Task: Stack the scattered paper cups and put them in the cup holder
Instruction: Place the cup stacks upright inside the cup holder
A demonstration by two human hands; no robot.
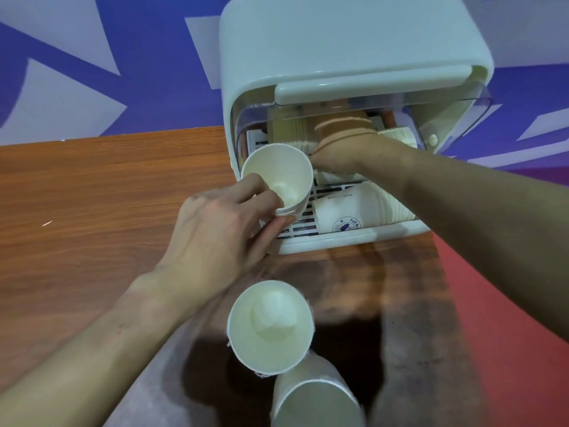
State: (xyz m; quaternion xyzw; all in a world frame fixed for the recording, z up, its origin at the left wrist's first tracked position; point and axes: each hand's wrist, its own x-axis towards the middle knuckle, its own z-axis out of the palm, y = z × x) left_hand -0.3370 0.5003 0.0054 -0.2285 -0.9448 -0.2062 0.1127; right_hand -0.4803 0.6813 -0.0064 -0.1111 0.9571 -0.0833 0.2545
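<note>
The pale cup holder box (354,41) stands at the back of the wooden table, its clear lid lifted. My left hand (221,229) grips a short stack of white paper cups (277,177) at the box's front left, mouth facing me. My right hand (348,152) reaches into the box among the cups lying there; its fingers are hidden, so I cannot tell what they hold. A printed stack of cups (360,211) lies on its side on the box's slotted floor. Two more white cup stacks (271,325) (317,396) stand near me on the table.
The wooden table (92,195) stretches to the left. A red surface (508,303) lies at the right, a grey one (160,383) at the bottom. Brown cups (286,127) sit deep in the box. A blue and white wall is behind.
</note>
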